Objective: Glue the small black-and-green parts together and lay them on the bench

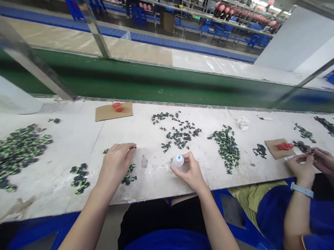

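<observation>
My right hand (190,170) is wrapped round a small white squeeze bottle (177,161) with a blue tip, close to the table surface. My left hand (117,158) is closed, and a small dark part (133,147) shows at its fingertips; its exact kind is too small to make out. Beside and below that hand lies a small group of black-and-green pieces (128,176), with another such group (80,178) further left. Beyond the bottle, loose small black parts (181,133) are scattered on the white table (147,184).
A large heap of black-and-green pieces (16,153) covers the far left. Another pile (227,148) lies right of centre. At the back, a red cup (117,107) stands on cardboard (102,113). On the right, a co-worker's hands (303,168) work near a second red cup (284,146).
</observation>
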The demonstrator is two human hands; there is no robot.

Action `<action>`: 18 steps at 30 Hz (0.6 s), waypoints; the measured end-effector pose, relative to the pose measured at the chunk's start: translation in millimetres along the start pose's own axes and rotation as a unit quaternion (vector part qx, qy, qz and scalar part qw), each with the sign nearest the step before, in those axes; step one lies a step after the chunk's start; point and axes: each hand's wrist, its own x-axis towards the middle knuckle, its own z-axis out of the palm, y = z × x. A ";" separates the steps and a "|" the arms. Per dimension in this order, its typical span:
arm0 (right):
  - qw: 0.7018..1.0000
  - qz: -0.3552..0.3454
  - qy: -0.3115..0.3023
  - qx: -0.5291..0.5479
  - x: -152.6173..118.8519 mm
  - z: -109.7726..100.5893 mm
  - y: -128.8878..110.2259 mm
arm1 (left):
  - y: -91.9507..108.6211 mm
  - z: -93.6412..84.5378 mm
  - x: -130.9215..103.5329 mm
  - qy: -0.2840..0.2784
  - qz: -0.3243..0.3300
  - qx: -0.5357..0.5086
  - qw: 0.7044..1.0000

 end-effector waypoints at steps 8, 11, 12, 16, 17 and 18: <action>0.951 0.056 0.195 0.235 -15.9 -11.5 17.8 | 50.8 33.9 -56.0 -0.025 0.115 -0.223 0.968; 0.945 0.070 0.217 0.235 -20.1 -10.4 18.3 | 57.7 41.7 -62.7 0.031 0.105 -0.207 0.972; 0.946 0.072 0.218 0.227 -21.6 -9.4 17.6 | 58.4 42.0 -63.6 0.038 0.097 -0.207 0.973; 0.951 0.072 0.236 0.183 -26.8 -5.1 14.0 | 61.0 37.4 -67.1 0.021 0.067 -0.242 0.968; 0.951 0.071 0.245 0.177 -27.2 -4.3 13.3 | 62.3 36.4 -67.9 0.018 0.056 -0.252 0.966; 0.950 0.071 0.250 0.171 -27.0 -3.6 12.8 | 63.8 35.9 -68.4 0.018 0.044 -0.262 0.964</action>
